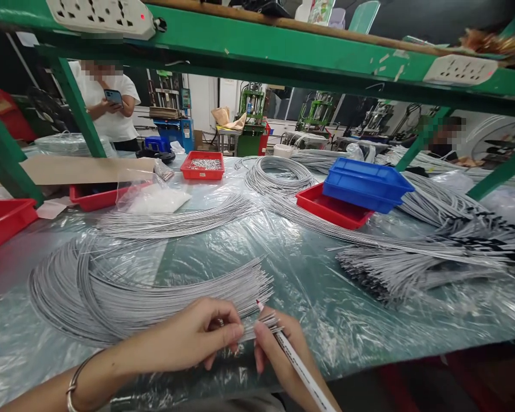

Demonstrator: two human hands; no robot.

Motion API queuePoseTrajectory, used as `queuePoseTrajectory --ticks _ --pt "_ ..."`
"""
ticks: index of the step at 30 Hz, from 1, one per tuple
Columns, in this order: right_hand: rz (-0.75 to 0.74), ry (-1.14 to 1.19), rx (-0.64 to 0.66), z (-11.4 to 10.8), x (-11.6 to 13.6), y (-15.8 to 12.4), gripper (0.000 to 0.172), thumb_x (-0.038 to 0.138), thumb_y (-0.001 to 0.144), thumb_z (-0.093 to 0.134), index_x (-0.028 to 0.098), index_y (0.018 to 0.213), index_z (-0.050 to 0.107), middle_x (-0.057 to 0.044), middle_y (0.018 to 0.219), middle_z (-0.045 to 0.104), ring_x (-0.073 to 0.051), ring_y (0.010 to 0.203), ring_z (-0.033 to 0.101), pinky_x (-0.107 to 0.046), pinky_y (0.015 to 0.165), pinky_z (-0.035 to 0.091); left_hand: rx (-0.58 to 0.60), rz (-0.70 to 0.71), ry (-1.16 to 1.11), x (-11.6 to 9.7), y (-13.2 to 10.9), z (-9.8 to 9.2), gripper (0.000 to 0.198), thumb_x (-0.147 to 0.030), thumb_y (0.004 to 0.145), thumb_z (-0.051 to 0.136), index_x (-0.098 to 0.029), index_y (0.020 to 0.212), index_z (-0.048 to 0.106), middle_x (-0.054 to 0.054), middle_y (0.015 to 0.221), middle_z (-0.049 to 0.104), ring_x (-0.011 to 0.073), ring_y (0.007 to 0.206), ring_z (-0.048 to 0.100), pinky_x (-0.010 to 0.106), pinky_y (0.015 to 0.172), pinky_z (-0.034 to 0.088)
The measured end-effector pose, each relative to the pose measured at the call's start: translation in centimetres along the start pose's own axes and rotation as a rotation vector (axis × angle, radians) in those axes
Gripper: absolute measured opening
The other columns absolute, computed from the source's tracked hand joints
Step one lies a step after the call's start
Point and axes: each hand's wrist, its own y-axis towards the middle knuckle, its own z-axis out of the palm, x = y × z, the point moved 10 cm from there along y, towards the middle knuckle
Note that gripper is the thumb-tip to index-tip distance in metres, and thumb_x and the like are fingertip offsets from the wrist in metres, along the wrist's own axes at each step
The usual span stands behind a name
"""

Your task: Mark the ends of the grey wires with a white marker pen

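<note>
My left hand [193,335] is closed in a pinch on a few thin grey cables, near their cut ends. Close beside it, my right hand [289,357] is wrapped round a white marker pen [301,371] with a red tip pointing up and away. The right thumb and fingers also touch the ends of the pinched cables. Just beyond both hands lies a large curved bundle of grey cables [154,294], its loose ends fanned out to the right. Parts of the pinched cables are hidden behind my fingers.
Beyond are a second cable bundle [184,220], a cable coil [278,174], a red tray of small metal parts [202,165] and stacked blue trays [364,183]. Black-ended cables [381,274] lie right. A green shelf beam [257,43] crosses above. A person [111,109] stands behind, holding a phone.
</note>
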Motion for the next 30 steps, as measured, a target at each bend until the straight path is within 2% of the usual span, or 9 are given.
queuePoseTrajectory --ticks 2,5,12,13,15,18,21,26,30 --pt "-0.01 -0.022 -0.013 -0.3 -0.2 0.0 0.054 0.067 0.086 0.05 0.018 0.064 0.05 0.001 0.043 0.049 -0.009 0.041 0.042 -0.022 0.048 0.032 -0.021 -0.015 0.019 0.1 0.0 -0.4 0.029 -0.044 0.09 0.055 -0.015 0.085 0.058 -0.003 0.065 0.055 0.0085 0.051 0.05 0.017 0.047 0.039" --pt "-0.015 -0.052 -0.036 -0.5 -0.3 0.0 0.055 0.068 0.087 0.048 0.019 0.061 0.046 0.002 0.042 0.048 -0.009 0.041 0.04 -0.022 0.049 0.033 -0.029 0.013 0.07 -0.4 -0.1 -0.6 0.025 -0.039 0.089 0.057 -0.015 0.086 0.062 -0.001 0.074 0.062 0.0106 0.061 0.058 0.018 0.055 0.043" --pt "-0.095 -0.048 -0.105 -0.7 -0.1 0.0 0.053 0.063 0.088 0.052 0.018 0.06 0.049 0.002 0.043 0.048 -0.009 0.041 0.041 -0.022 0.048 0.033 0.073 -0.006 0.073 -0.8 0.2 0.4 0.028 -0.037 0.089 0.055 -0.013 0.083 0.067 0.003 0.075 0.064 0.0109 0.059 0.058 0.019 0.055 0.044" --pt "-0.123 -0.029 -0.147 -1.2 -0.1 0.0 0.05 0.062 0.087 0.054 0.017 0.065 0.055 0.002 0.045 0.051 -0.01 0.042 0.043 -0.022 0.048 0.033 0.071 -0.009 0.044 -0.8 0.3 0.3 0.028 -0.038 0.088 0.056 -0.013 0.082 0.067 0.003 0.074 0.064 0.0107 0.058 0.057 0.019 0.054 0.044" --pt "-0.218 -0.012 -0.283 -2.7 0.4 -0.5 0.042 0.057 0.088 0.056 0.017 0.09 0.067 0.002 0.051 0.057 -0.012 0.047 0.051 -0.023 0.051 0.039 0.051 -0.013 -0.001 -0.9 0.4 -0.1 0.028 -0.039 0.086 0.058 -0.013 0.076 0.065 0.003 0.07 0.064 0.0102 0.055 0.056 0.018 0.052 0.043" --pt "-0.401 -0.134 -0.436 -4.0 1.5 -1.6 0.035 0.039 0.095 0.051 0.023 0.124 0.062 0.001 0.061 0.065 -0.016 0.058 0.059 -0.03 0.069 0.049 0.013 -0.023 -0.024 -0.9 0.4 -0.9 0.033 -0.042 0.083 0.062 -0.013 0.068 0.062 0.003 0.065 0.062 0.0106 0.052 0.056 0.019 0.051 0.043" --pt "-0.497 -0.3 -0.406 -3.0 2.0 -1.8 0.037 0.025 0.096 0.048 0.026 0.132 0.058 0.0 0.064 0.067 -0.018 0.064 0.062 -0.036 0.08 0.048 0.011 -0.024 -0.032 -0.7 0.6 -1.2 0.035 -0.045 0.082 0.063 -0.012 0.07 0.064 0.002 0.061 0.061 0.0112 0.051 0.056 0.019 0.05 0.043" --pt "-0.612 -0.44 -0.41 -1.4 2.4 -2.2 0.051 0.014 0.095 0.046 0.027 0.145 0.042 -0.001 0.071 0.067 -0.017 0.062 0.058 -0.032 0.066 0.049 0.015 0.021 -0.058 -0.9 0.9 -1.2 0.035 -0.044 0.083 0.062 -0.012 0.071 0.065 -0.001 0.056 0.056 0.0106 0.052 0.056 0.019 0.051 0.044" --pt "-0.682 -0.533 -0.439 -0.9 2.8 -2.4 0.057 0.009 0.095 0.045 0.025 0.149 0.035 -0.002 0.07 0.061 -0.016 0.063 0.055 -0.03 0.065 0.047 -0.002 0.034 -0.078 -1.0 1.2 -1.3 0.034 -0.042 0.083 0.064 -0.012 0.069 0.064 -0.001 0.058 0.057 0.0097 0.051 0.055 0.018 0.05 0.043"
